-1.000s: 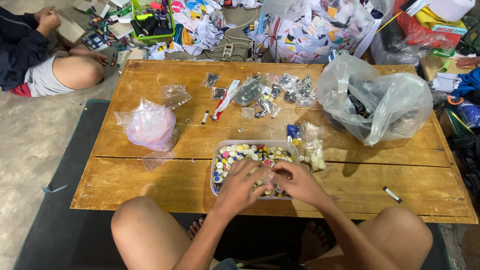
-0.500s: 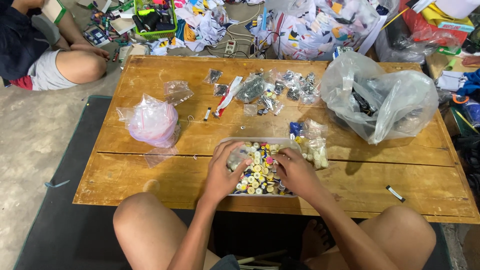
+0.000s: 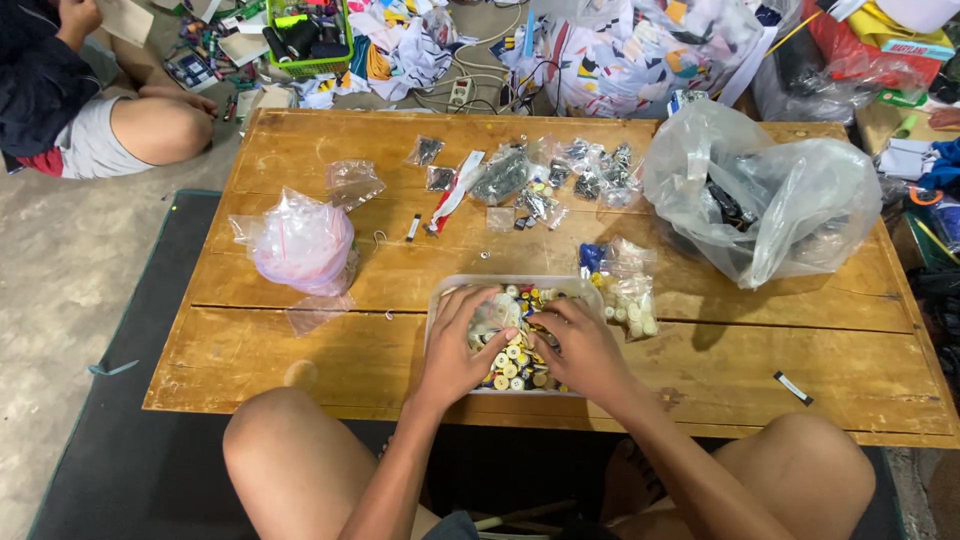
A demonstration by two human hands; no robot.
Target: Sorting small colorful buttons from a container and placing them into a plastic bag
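A clear plastic tray full of small round multicoloured buttons sits near the front edge of a low wooden table. Both of my hands are inside it. My left hand lies spread over the left half, fingers on the pieces. My right hand covers the right half, fingers curled into the pile. The two thumbs nearly meet at the tray's middle. Whether either hand pinches a piece is hidden.
A pink-tinted bag of small bags lies at the left, a big clear bag of dark parts at the right, small packets at the back. A bag of white pieces touches the tray. Another person sits at the far left.
My hands have shifted within the tray, spreading over the pieces and stirring them. The camera has tilted slightly. The tray itself stays in place.
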